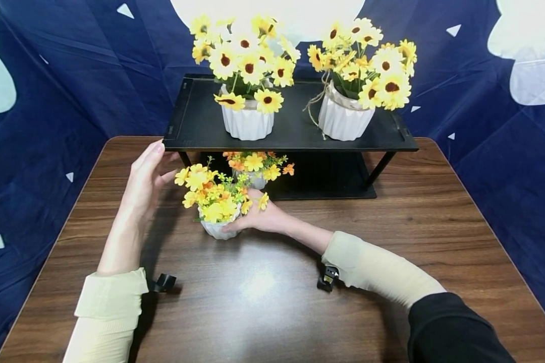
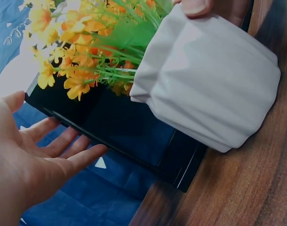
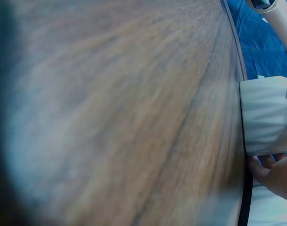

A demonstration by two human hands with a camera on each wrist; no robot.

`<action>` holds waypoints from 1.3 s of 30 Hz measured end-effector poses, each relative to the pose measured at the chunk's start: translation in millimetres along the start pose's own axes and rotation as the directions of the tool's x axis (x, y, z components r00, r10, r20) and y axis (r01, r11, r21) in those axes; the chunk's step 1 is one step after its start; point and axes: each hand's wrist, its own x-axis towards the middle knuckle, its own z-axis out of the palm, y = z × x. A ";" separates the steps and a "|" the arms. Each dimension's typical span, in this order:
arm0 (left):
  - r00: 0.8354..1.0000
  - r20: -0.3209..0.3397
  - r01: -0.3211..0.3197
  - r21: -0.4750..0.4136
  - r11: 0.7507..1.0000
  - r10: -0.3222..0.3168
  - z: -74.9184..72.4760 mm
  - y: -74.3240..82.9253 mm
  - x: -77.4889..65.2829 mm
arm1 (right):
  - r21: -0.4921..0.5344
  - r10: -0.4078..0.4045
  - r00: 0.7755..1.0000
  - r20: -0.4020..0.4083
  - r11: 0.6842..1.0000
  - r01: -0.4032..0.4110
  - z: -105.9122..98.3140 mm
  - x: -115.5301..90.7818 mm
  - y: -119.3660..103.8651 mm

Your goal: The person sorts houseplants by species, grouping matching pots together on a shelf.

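My right hand (image 1: 261, 214) grips a white fluted flower pot (image 1: 219, 231) with yellow and orange artificial flowers, in front of the shelf's left part. In the left wrist view this pot (image 2: 214, 80) appears large, with a thumb on its rim. The right wrist view catches the pot (image 3: 267, 117) at its right edge, fingers of the hand (image 3: 277, 172) beside it. My left hand (image 1: 145, 171) touches the left front corner of a two-tier black shelf (image 1: 295, 136). Its fingers (image 2: 80, 157) are spread and fairly straight along the shelf's side.
On the upper tier stand two white pots, one (image 1: 248, 121) left of centre and one (image 1: 345, 118) at right, both with yellow daisy-like flowers. Behind the held pot, another flower pot (image 1: 256, 179) stands on the lower tier. A wooden table (image 1: 254, 312) carries the shelf; dark blue cloth (image 1: 63, 60) hangs behind.
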 end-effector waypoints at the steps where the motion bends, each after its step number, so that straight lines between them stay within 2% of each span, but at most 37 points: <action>1: 1.000 0.001 -0.004 -0.003 1.000 0.004 0.1 0.1 0.0 | 0.000 -0.005 1.000 0.010 1.000 0.005 -0.7 -1.0 -0.3; 5: 1.000 0.007 -0.027 -0.022 0.999 0.027 0.8 0.1 0.5 | -0.017 -0.030 0.998 0.061 0.999 0.031 -5.6 -5.8 -2.0; 11: 0.999 0.010 -0.040 -0.041 0.998 0.040 1.0 0.3 0.5 | 0.023 -0.004 0.992 0.127 1.000 0.001 -16.6 -18.1 -4.3; 14: 0.999 0.013 -0.033 -0.040 0.999 0.034 1.0 0.6 0.4 | -0.026 -0.007 0.992 0.128 1.000 0.011 -22.2 -25.7 -4.0; 19: 1.000 0.010 -0.026 -0.032 0.999 0.026 0.3 0.8 -0.1 | -0.134 -0.051 0.988 0.145 0.988 0.070 -30.7 -36.2 -4.1; 22: 0.999 0.012 -0.032 -0.040 0.999 0.033 0.0 0.6 0.5 | -0.116 -0.087 0.977 0.193 0.987 0.111 -35.5 -40.4 -5.2; 25: 0.999 0.013 -0.040 -0.039 0.998 0.040 -0.2 0.4 1.0 | -0.148 -0.148 0.962 0.228 0.972 0.184 -40.7 -43.1 -6.9; 30: 0.999 0.011 -0.036 -0.035 0.999 0.037 -0.8 1.0 0.9 | -0.147 -0.202 0.950 0.236 0.959 0.240 -51.7 -50.3 -9.6; 37: 1.000 0.014 -0.023 -0.024 0.999 0.024 -0.9 2.0 0.7 | -0.057 -0.187 0.949 0.253 0.977 0.207 -72.5 -65.2 -11.1; 39: 1.000 0.013 -0.021 -0.023 1.000 0.021 -1.0 2.1 0.5 | -0.085 -0.178 0.952 0.248 0.975 0.204 -78.3 -69.8 -10.9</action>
